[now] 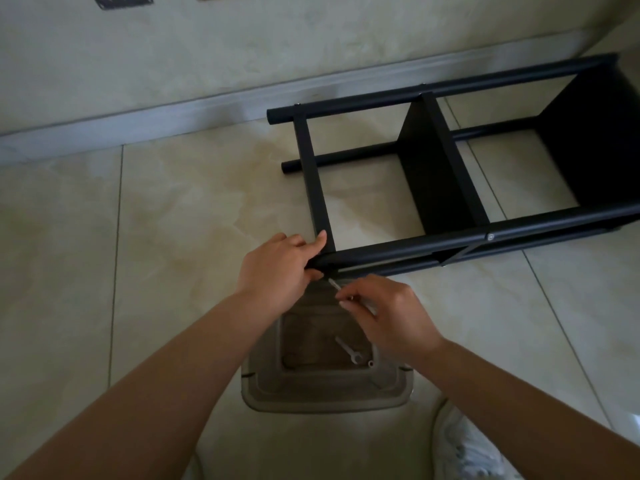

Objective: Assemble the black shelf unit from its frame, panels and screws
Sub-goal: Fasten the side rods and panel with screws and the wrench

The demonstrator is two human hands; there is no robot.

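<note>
The black shelf unit (450, 161) lies on its side on the tiled floor, with two panels fitted between its round posts. My left hand (277, 268) grips the near end of the front post (415, 245), fingers curled round it. Just below that end, my right hand (384, 313) pinches a thin silver tool (334, 283) whose tip points at the post's end. A screw head (489, 237) shows further along the same post.
A beige plastic tray (325, 393) sits on the floor under my hands, holding a small wrench (348, 351) and a small metal piece (371, 363). A white shoe (474, 448) is at the bottom right. The wall and skirting run along the back.
</note>
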